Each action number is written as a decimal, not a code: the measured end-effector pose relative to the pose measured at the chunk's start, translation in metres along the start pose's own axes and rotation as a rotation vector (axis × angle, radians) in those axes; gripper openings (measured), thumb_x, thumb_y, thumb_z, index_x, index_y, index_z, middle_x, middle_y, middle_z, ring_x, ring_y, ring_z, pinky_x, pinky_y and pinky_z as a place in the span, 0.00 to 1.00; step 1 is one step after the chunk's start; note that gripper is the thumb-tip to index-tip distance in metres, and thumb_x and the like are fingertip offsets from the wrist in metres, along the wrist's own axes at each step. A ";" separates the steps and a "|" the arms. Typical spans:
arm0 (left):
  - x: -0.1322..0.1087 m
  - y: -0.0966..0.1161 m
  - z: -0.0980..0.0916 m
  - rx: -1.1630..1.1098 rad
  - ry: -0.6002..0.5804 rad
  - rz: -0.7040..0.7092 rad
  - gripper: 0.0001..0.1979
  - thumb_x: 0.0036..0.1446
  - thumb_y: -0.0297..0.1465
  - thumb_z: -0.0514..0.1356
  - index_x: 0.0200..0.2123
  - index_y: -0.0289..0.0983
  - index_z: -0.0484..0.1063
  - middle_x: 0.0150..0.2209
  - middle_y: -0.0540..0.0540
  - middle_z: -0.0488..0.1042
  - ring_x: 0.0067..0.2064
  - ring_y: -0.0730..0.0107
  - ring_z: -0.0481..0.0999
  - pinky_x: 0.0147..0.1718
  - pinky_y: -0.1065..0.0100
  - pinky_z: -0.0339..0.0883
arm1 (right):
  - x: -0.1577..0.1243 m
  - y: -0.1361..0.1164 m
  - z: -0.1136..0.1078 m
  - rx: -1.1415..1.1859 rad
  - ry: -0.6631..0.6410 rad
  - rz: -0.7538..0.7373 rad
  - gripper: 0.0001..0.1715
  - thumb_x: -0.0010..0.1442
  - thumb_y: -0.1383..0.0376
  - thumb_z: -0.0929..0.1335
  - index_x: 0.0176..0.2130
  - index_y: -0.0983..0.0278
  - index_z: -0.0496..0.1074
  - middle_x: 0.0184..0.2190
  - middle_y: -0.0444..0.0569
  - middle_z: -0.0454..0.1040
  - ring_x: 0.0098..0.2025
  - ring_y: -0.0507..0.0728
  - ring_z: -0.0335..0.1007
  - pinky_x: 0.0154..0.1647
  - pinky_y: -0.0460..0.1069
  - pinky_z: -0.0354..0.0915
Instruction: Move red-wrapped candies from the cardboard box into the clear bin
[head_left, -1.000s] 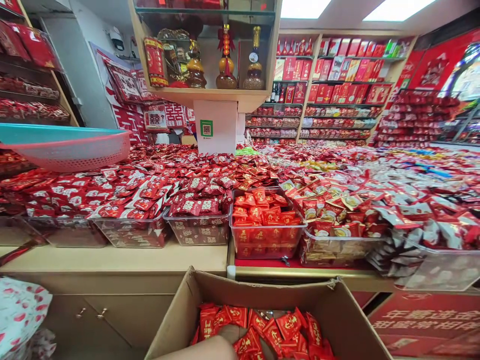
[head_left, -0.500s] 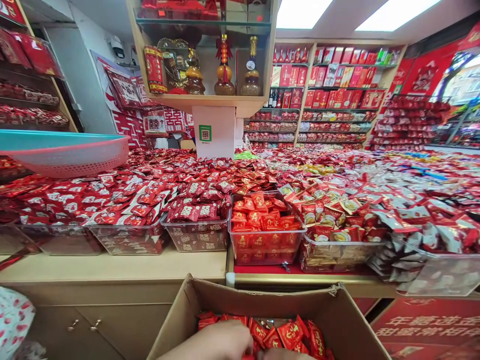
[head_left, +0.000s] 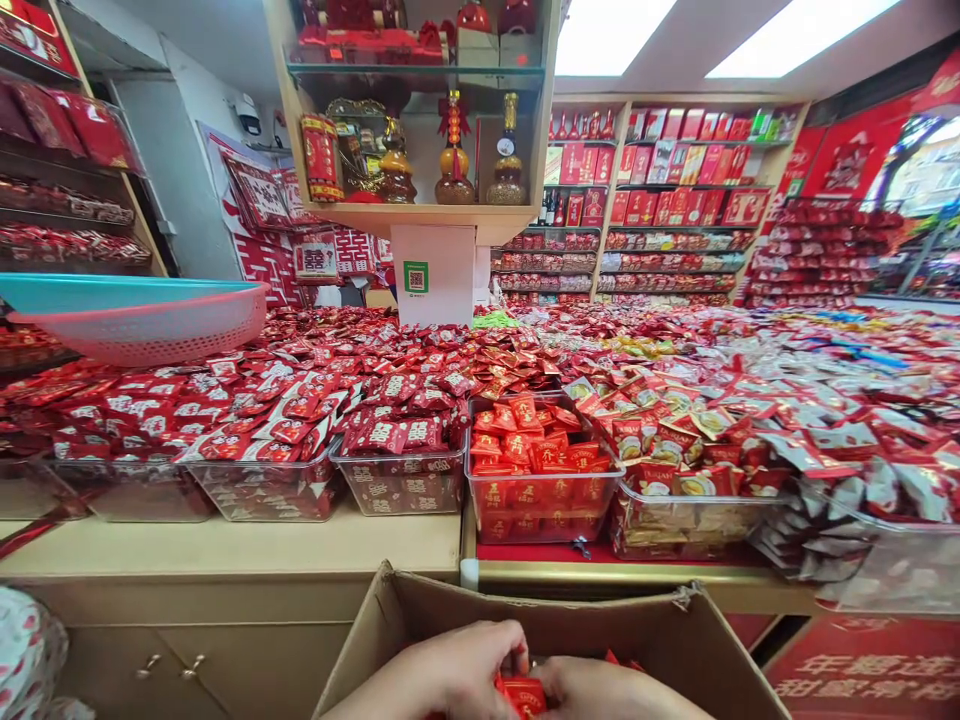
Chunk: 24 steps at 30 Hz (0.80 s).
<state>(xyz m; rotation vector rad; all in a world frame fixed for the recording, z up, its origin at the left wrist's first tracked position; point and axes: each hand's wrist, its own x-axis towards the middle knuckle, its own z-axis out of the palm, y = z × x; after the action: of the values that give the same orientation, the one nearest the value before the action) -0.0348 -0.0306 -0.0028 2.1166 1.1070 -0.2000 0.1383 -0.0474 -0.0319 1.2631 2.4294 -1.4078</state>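
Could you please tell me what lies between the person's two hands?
In the head view, a gold-printed red packet shows between the left hand and the right hand.

hands: together at red packets | cardboard box: around them | counter: filled clear bins in row

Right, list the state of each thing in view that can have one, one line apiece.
Bare left hand: fingers curled, grip unclear
Bare right hand: fingertips mostly hidden, grip unclear
Small red gold-printed packets: between the hands
Brown cardboard box: open at the top
Clear plastic bin of red packets: uncovered, heaped above its front rim
Tan cabinet doors: shut
White rectangular ceiling lights: lit
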 end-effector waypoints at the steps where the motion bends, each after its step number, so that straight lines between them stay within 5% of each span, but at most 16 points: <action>1: 0.001 0.000 0.001 0.032 -0.004 0.010 0.26 0.30 0.38 0.63 0.39 0.41 0.64 0.34 0.51 0.67 0.29 0.71 0.63 0.21 0.74 0.53 | 0.000 0.001 0.001 -0.004 0.007 0.003 0.14 0.50 0.61 0.62 0.36 0.62 0.70 0.27 0.41 0.70 0.27 0.50 0.63 0.28 0.41 0.58; 6: 0.000 0.001 0.007 0.114 -0.010 0.031 0.23 0.34 0.37 0.60 0.39 0.41 0.65 0.34 0.49 0.69 0.28 0.68 0.65 0.20 0.73 0.53 | -0.002 -0.003 0.001 -0.112 0.093 0.028 0.11 0.47 0.65 0.63 0.32 0.62 0.72 0.27 0.43 0.71 0.28 0.52 0.64 0.29 0.43 0.57; 9: -0.001 0.003 0.001 0.015 0.089 0.039 0.17 0.37 0.39 0.59 0.34 0.39 0.68 0.30 0.50 0.70 0.28 0.70 0.66 0.21 0.74 0.54 | -0.009 -0.010 -0.008 -0.075 0.158 0.031 0.10 0.48 0.64 0.62 0.30 0.63 0.72 0.25 0.44 0.71 0.28 0.52 0.64 0.29 0.44 0.57; 12: -0.002 0.009 -0.010 -0.190 0.257 0.105 0.11 0.45 0.38 0.54 0.26 0.36 0.67 0.24 0.52 0.69 0.27 0.72 0.66 0.23 0.74 0.56 | -0.018 -0.013 -0.020 0.145 0.261 -0.062 0.13 0.47 0.61 0.65 0.33 0.65 0.69 0.29 0.44 0.70 0.31 0.53 0.63 0.31 0.44 0.58; 17: -0.004 0.023 -0.020 -0.750 0.293 0.122 0.14 0.50 0.41 0.49 0.28 0.36 0.61 0.21 0.52 0.68 0.22 0.72 0.70 0.18 0.74 0.60 | -0.026 -0.019 -0.031 0.710 0.289 -0.255 0.18 0.43 0.59 0.69 0.34 0.68 0.66 0.28 0.45 0.68 0.29 0.50 0.61 0.29 0.44 0.58; 24: -0.002 0.030 -0.017 -0.941 0.480 0.167 0.14 0.51 0.41 0.50 0.27 0.36 0.60 0.17 0.53 0.68 0.17 0.76 0.68 0.14 0.78 0.58 | -0.031 -0.032 -0.034 0.906 0.342 -0.240 0.21 0.42 0.57 0.69 0.34 0.68 0.66 0.25 0.44 0.67 0.22 0.46 0.59 0.22 0.42 0.57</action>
<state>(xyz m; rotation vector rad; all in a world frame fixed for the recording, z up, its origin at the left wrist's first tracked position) -0.0167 -0.0315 0.0264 1.3889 0.9840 0.7991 0.1487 -0.0493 0.0234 1.4489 2.2120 -2.7560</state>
